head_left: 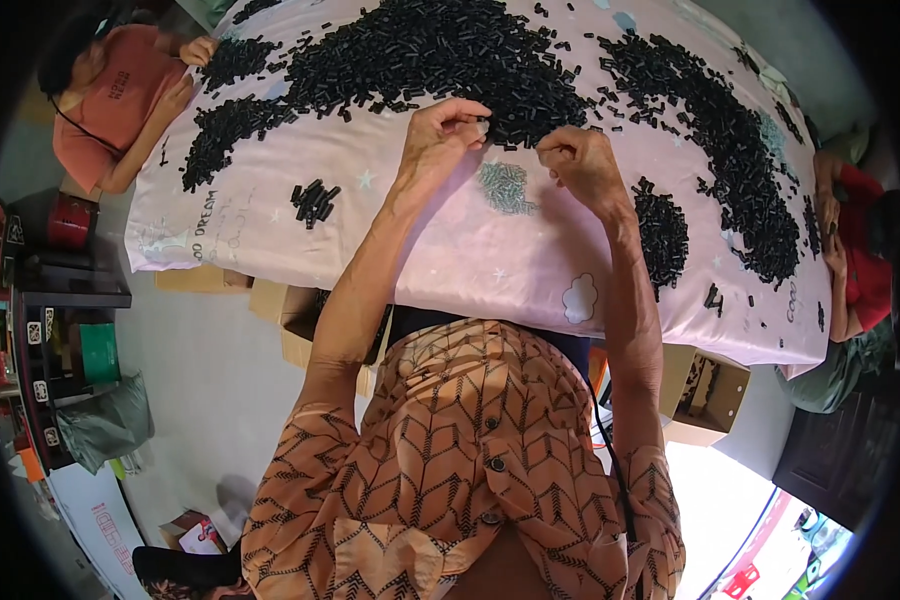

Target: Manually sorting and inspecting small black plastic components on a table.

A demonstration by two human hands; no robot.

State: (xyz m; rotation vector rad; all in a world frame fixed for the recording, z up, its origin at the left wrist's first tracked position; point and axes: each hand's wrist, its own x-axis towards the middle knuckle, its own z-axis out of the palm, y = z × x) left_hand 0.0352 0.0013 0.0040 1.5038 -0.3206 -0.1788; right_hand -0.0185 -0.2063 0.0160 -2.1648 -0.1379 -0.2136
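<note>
Head view: small black parts (pixel 450 50) are lying heaped across the pink-clothed surface (pixel 450 260).
Left hand (pixel 445 135): fingertips are pinching together on a tiny piece.
Right hand (pixel 580 165): curled in a fist; contents hidden.

I see open pink cloth (pixel 440 250) toward six o'clock from my left hand (pixel 440 135) and right hand (pixel 582 165); a hand could slide there freely. At twelve o'clock the big black heap (pixel 440 50) blocks the way, touching distance from both hands. Between the hands, slightly toward six, lies a small grey-green pile (pixel 505 187). At three o'clock of my right hand sits a dense black mound (pixel 662 232). Toward nine o'clock a small black cluster (pixel 315 202) interrupts otherwise bare cloth. Other people's hands (pixel 198 50) work the far corners.
</note>
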